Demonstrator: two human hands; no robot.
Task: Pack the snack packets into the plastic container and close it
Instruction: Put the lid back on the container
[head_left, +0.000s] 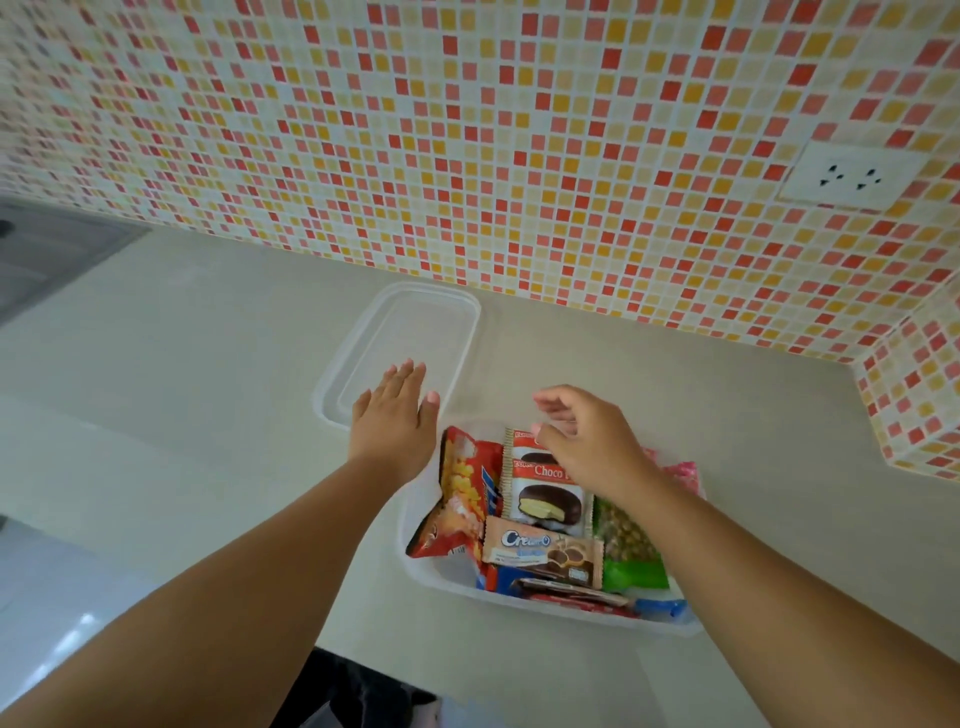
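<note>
Left hand (393, 415), fingers straight, reaches the clear lid (410, 338) at frame centre; right hand (587, 441), loosely curled and empty, hovers over the packed container (545, 605) below. Best lifted level, then pressed on evenly.

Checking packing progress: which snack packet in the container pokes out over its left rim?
The red-orange corn snack packet, standing tilted at the container left wall; the Choco pie, Cream-O and green pea packets lie within it.
</note>
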